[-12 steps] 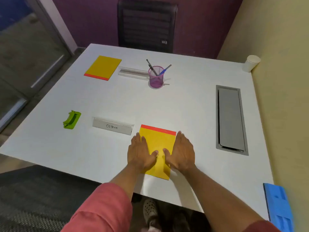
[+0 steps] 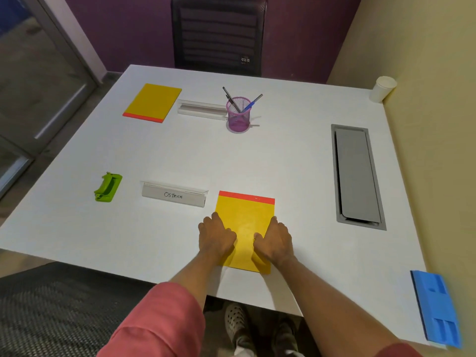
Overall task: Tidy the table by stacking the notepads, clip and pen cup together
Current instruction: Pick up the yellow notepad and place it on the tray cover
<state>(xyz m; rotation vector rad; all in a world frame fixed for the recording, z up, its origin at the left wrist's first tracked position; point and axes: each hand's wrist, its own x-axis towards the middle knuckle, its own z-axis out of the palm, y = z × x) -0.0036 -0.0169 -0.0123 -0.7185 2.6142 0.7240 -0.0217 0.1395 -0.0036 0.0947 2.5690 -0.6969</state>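
Gripping near notepad (image 2: 246, 222) by side edges: left hand (image 2: 215, 237), right hand (image 2: 274, 239). Unstacked, apart on surface (image 2: 283, 161): far notepad (image 2: 152, 102), clip (image 2: 108, 187), pen cup (image 2: 238, 114).

Purple wall (image 2: 123, 34), black chair (image 2: 219, 34) behind white table (image 2: 283, 155) (glass door (image 2: 38, 73) left)

"OSTRICH" on white name card (image 2: 174, 195)
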